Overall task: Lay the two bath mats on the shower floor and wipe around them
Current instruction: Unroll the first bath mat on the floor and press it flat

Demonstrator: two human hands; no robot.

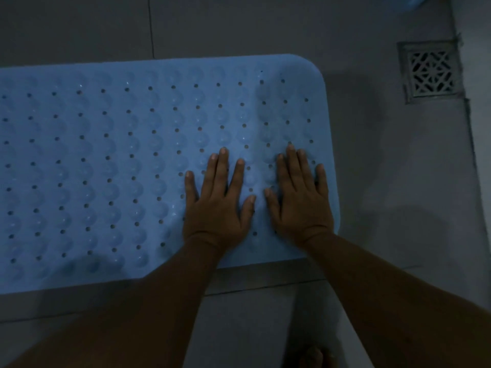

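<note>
A light blue bath mat (106, 160) with rows of small holes and round bumps lies flat on the grey tiled shower floor (385, 181), running off the left edge of the view. My left hand (218, 200) presses flat on its right part, fingers straight and spread. Just to the right, my right hand (301, 197) also lies flat on the mat near its right edge, fingers straight. Only this one mat shows in the view.
A square metal floor drain (430, 73) sits in the floor at the upper right. A pale blue object (417, 2) peeks in at the top right corner. Grout lines cross the floor below the mat. A bare foot (316, 357) shows at the bottom edge.
</note>
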